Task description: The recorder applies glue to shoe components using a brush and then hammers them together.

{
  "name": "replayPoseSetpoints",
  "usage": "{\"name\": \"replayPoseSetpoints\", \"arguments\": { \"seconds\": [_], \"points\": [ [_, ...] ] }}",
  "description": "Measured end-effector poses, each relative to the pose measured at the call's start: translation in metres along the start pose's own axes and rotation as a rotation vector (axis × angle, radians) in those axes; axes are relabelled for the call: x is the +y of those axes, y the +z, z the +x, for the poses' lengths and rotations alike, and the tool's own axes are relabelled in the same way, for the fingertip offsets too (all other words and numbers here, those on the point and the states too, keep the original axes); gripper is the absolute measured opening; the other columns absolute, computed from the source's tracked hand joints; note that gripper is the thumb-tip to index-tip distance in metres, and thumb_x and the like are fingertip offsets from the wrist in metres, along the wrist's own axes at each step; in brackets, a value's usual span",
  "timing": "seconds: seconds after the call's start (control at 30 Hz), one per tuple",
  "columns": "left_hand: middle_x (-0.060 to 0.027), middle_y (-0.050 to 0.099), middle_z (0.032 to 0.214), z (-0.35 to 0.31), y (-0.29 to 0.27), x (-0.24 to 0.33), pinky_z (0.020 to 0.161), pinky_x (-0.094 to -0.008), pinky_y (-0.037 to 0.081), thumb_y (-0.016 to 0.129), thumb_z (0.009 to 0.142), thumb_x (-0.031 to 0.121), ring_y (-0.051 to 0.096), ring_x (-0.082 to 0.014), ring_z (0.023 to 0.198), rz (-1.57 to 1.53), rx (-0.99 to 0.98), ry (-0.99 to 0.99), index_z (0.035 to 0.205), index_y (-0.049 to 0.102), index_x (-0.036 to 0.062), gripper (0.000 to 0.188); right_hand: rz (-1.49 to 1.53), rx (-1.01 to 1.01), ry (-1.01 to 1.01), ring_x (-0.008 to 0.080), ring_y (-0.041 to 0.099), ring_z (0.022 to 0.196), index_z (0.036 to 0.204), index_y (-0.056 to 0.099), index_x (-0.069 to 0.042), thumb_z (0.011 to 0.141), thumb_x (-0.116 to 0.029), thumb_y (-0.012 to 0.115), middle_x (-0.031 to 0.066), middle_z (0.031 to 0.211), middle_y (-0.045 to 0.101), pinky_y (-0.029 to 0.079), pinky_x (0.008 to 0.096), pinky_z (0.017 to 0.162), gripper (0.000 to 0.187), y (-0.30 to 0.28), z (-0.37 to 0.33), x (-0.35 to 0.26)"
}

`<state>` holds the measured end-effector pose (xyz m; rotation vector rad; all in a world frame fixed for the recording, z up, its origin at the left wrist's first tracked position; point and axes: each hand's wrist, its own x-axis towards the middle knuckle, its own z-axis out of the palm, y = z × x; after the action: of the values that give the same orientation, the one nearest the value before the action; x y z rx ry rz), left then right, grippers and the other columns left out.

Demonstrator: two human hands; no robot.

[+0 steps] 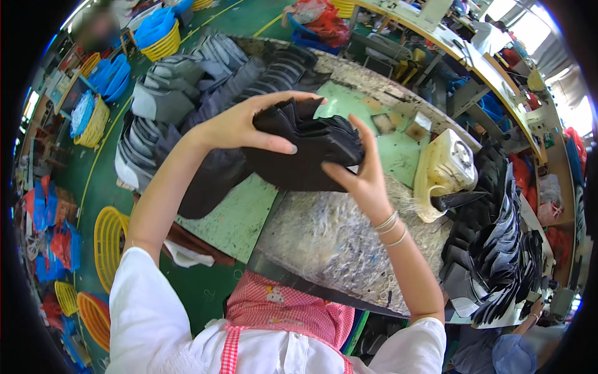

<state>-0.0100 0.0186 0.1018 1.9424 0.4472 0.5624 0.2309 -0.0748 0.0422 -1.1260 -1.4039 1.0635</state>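
Note:
A thick bundle of black, flat shoe-upper pieces (299, 159) is held up over the worktable (324, 249) between my two hands. My left hand (249, 128) grips its left end, thumb across the front and fingers over the top. At the right end my right hand (364, 171) closes round the edge, with the thumb low on the front face. The bundle's layers fan apart along the uneven top. Below my left forearm, more dark pieces (208, 187) lie on the green table surface.
Rows of grey and black pieces (168, 93) cover the table's far left. To the right stand a cream plastic pot (448, 159), a black-handled tool (460, 199) and another pile of dark pieces (483, 249). A yellow basket (111, 243) is left; another person (514, 352) is lower right.

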Motion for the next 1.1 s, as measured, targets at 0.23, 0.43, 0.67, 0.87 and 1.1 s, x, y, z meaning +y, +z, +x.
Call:
{"name": "replayPoseSetpoints", "arguments": {
  "seconds": [0.23,0.43,0.67,0.87,1.1],
  "points": [
    [-0.011,0.062,0.124,0.006,0.003,-0.005,0.109,-0.0384,0.041,0.081,0.08,0.009,0.055,-0.0222,0.128,-0.069,0.167,0.14,0.092,0.055,0.0076,0.028,0.049,-0.211,0.018,0.0199,0.054,0.125,0.154,0.031,-0.005,0.082,-0.004,0.08,0.0122,0.139,0.052,0.042,0.0322,0.108,0.088,-0.009,0.018,-0.018],
    [0.003,0.054,0.085,0.003,-0.009,0.02,0.104,-0.0312,0.043,0.077,0.08,0.004,0.054,-0.0088,0.091,0.257,0.154,0.067,0.084,0.054,0.0072,0.023,-0.235,0.115,-0.098,0.0193,0.07,0.082,0.102,0.057,0.006,0.078,-0.025,0.089,0.0166,0.088,0.071,0.057,0.0355,0.072,0.05,0.02,0.024,-0.044],
    [0.0053,0.049,0.077,-0.047,-0.056,0.05,0.085,-0.0267,0.048,0.084,0.065,0.002,0.06,-0.0082,0.086,-0.019,-0.267,-0.339,0.069,0.046,0.014,0.04,-0.165,0.032,0.038,0.0114,0.062,0.077,0.102,0.062,0.0,0.104,-0.026,0.056,0.0037,0.088,0.066,0.049,0.0257,0.072,0.027,-0.076,-0.073,-0.072],
    [0.0051,0.049,0.072,-0.036,0.004,-0.021,0.096,-0.0342,0.049,0.085,0.067,0.005,0.059,-0.0102,0.084,-0.262,-0.588,-0.47,0.067,0.047,0.0122,0.039,-0.384,0.988,0.153,0.0,0.032,0.052,0.086,0.06,-0.01,0.099,-0.041,0.065,-0.0062,0.069,0.043,0.022,0.0196,0.044,0.035,-0.204,-0.11,-0.029],
    [0.0021,0.056,0.079,0.03,0.047,-0.041,0.085,-0.0295,0.047,0.08,0.071,0.001,0.064,-0.0158,0.101,-0.267,-0.746,-0.478,0.075,0.05,0.0109,0.032,-0.619,0.561,0.217,0.0018,0.04,0.05,0.1,0.069,-0.005,0.096,-0.025,0.072,-0.0042,0.066,0.053,0.028,0.0212,0.044,0.021,-0.232,-0.096,-0.003]
  ]
}}
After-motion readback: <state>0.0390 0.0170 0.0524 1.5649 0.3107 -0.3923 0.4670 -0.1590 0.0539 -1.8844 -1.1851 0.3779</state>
